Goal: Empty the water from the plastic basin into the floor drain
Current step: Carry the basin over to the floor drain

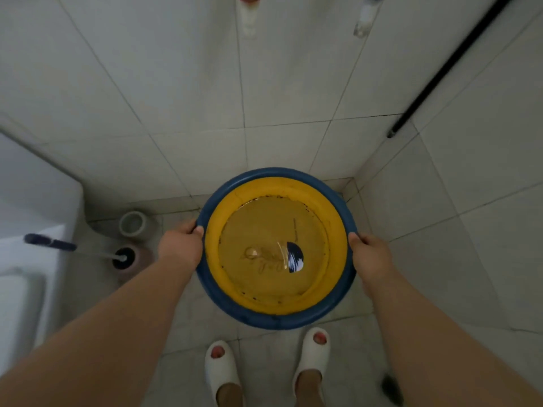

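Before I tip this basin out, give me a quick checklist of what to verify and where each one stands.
1. Left hand gripping the basin rim: ok.
2. Right hand gripping the opposite rim: ok.
3. Basin level, water still inside: ok.
4. Floor drain located: cannot tell, none visible in this view.
5. Pour path clear: not ok on the left, where the toilet brush and its holder stand.
6. Feet clear of the pour: cannot tell; the slippers are just below the basin.
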A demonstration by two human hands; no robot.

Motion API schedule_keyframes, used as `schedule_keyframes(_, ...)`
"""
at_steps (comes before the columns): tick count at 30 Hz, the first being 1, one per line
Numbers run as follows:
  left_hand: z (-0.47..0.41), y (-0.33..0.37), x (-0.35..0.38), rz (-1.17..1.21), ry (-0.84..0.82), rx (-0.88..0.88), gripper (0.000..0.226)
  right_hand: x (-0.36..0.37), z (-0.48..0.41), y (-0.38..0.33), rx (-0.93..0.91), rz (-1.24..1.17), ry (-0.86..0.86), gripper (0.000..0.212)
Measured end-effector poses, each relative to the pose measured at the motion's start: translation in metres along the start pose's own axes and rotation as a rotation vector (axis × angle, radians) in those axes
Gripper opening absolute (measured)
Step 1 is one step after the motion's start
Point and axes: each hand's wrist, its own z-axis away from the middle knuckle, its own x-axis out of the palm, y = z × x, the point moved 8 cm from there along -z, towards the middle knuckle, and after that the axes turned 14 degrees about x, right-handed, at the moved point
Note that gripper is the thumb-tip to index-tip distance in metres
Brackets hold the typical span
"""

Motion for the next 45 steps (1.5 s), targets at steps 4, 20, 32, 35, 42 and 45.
schedule_keyframes(4, -0.003, -0.011, 0.005, 0.013, 0.07, -0.066, 0.037, 0.018, -0.025, -0.02, -0.065, 0.075, -0.057, 0.021)
schedule_keyframes(20, -0.037, -0.064, 0.026, 0.114, 0.212, -0.205, 0.036, 0.086, -0.1, -0.03, -0.095, 0.252, -0.172, 0.032)
schedule_keyframes(32, -0.117, -0.194, 0.079, 0.139, 0.191, -0.207, 0.035, 0.191, -0.197, 0.061, -0.054, 0.232, -0.106, 0.05)
schedule_keyframes(35, -0.143, -0.231, 0.099, 0.157, 0.215, -0.204, 0.035, 0.223, -0.229, 0.079, -0.048, 0.221, -0.114, 0.046)
schedule_keyframes(42, -0.197, -0.312, 0.144, 0.259, 0.311, -0.245, 0.036, 0.291, -0.3, 0.1, -0.166, 0.228, -0.138, 0.036)
schedule_keyframes(45, -0.216, -0.34, 0.165, 0.314, 0.352, -0.255, 0.035, 0.311, -0.327, 0.105, -0.181, 0.232, -0.12, 0.038)
